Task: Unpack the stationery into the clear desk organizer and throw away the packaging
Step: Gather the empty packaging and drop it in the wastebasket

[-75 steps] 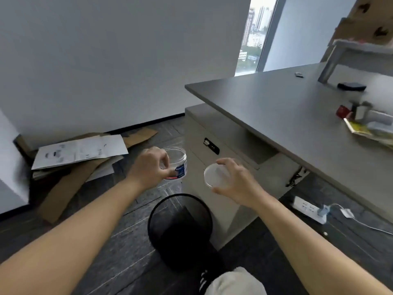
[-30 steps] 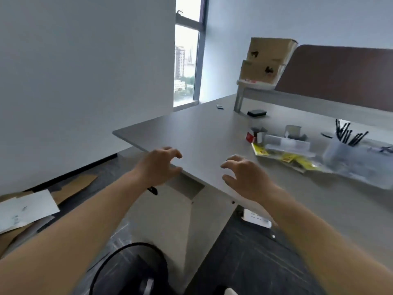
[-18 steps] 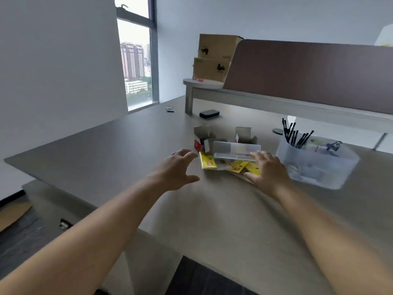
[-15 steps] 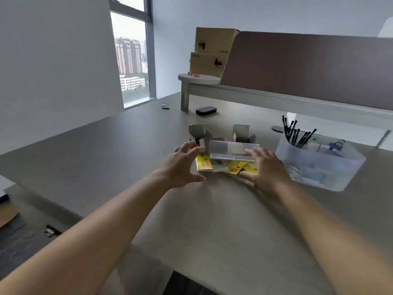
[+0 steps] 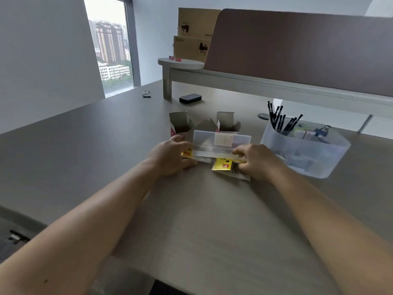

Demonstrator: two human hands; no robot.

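Note:
A pile of empty packaging lies in the middle of the desk: a long clear plastic box on top of flat yellow wrappers, with two opened small cardboard boxes behind. My left hand closes on the pile's left end. My right hand grips its right end, fingers on the clear box and the yellow wrapper. The clear desk organizer stands to the right, holding black pens and binder clips.
A raised shelf with a brown partition runs along the desk's back, with cardboard boxes on its left end. A black case and a small wrapper lie farther back. The desk's front edge is near me.
I dropped the jar and lid from my hands over the bin, turned from the floor to the desk, and both hands reached forward and closed on the packaging pile.

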